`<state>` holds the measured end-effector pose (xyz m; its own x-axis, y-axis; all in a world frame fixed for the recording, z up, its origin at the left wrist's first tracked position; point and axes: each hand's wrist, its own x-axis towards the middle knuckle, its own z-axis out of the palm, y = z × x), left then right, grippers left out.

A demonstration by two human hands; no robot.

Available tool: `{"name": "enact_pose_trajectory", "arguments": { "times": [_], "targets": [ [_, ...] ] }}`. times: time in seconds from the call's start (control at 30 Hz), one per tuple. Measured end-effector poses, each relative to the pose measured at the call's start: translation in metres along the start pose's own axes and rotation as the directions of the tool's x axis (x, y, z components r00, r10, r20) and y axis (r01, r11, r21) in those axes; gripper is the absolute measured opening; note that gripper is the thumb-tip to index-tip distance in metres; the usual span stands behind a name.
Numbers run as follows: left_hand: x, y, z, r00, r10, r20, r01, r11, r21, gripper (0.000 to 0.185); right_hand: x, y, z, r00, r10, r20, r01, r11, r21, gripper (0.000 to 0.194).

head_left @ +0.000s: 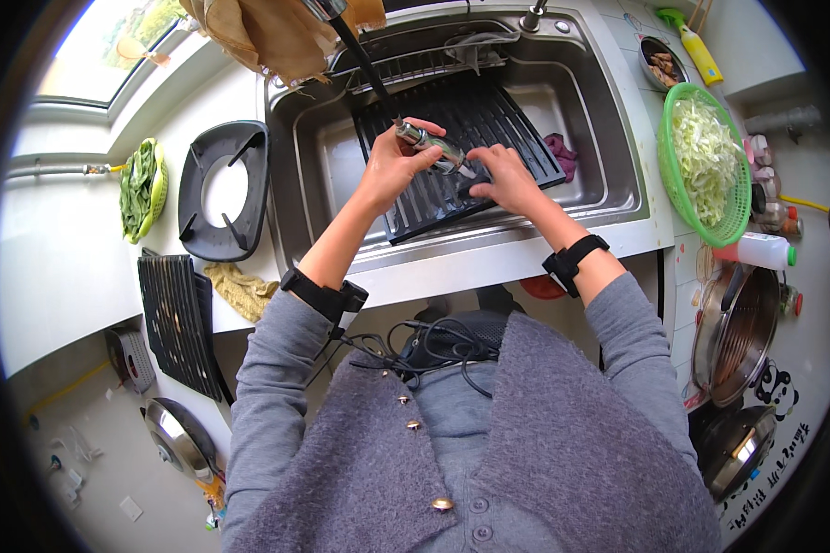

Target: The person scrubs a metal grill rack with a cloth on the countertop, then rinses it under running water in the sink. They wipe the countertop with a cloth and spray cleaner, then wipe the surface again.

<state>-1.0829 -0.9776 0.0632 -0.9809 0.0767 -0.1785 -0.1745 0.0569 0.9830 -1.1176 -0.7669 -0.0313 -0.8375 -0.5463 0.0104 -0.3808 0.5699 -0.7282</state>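
My left hand (392,166) is wrapped around the chrome spray head of a pull-down faucet (422,139), which hangs from a black hose. Its nozzle end tilts down to the right, over a black slatted grate (449,166) lying at an angle in the stainless steel sink (321,166). My right hand (508,178) is just right of the nozzle, low over the grate, its fingers bent. Something dark shows under its fingertips; whether it is held or is part of the grate is unclear.
Left of the sink are a black stove pan support (256,200), a yellow cloth (242,290), more slatted grates (173,318) and a basket of leafy greens (138,186). A purple cloth (561,155) lies in the sink. On the right stands a green colander (667,148) of shredded cabbage.
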Motion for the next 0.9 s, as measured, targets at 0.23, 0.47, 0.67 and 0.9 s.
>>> {"name": "enact_pose_trajectory", "arguments": {
  "times": [0.23, 0.47, 0.67, 0.9],
  "targets": [
    [-0.008, -0.002, -0.003, 0.999, 0.014, 0.031, -0.014, 1.000, -0.013, 0.023, 0.011, 0.003, 0.010, 0.951, -0.119, 0.284, 0.195, 0.947, -0.255, 0.038],
    [-0.006, -0.001, -0.006, 1.000, 0.001, 0.002, -0.001, 1.000, 0.019, 0.022, 0.032, 0.011, 0.006, 0.936, -0.014, 0.351, 0.057, 0.992, -0.113, 0.026],
    [0.000, -0.004, 0.000, 1.000, 0.025, -0.002, -0.025, 0.999, 0.020, 0.023, 0.035, 0.001, 0.010, 0.913, 0.070, 0.402, -0.053, 0.997, -0.052, 0.023],
    [0.006, -0.009, -0.004, 1.000, 0.030, 0.003, -0.030, 0.999, 0.011, 0.024, 0.036, 0.001, 0.017, 0.901, -0.081, 0.426, 0.109, 0.993, -0.043, 0.019]
  ]
}}
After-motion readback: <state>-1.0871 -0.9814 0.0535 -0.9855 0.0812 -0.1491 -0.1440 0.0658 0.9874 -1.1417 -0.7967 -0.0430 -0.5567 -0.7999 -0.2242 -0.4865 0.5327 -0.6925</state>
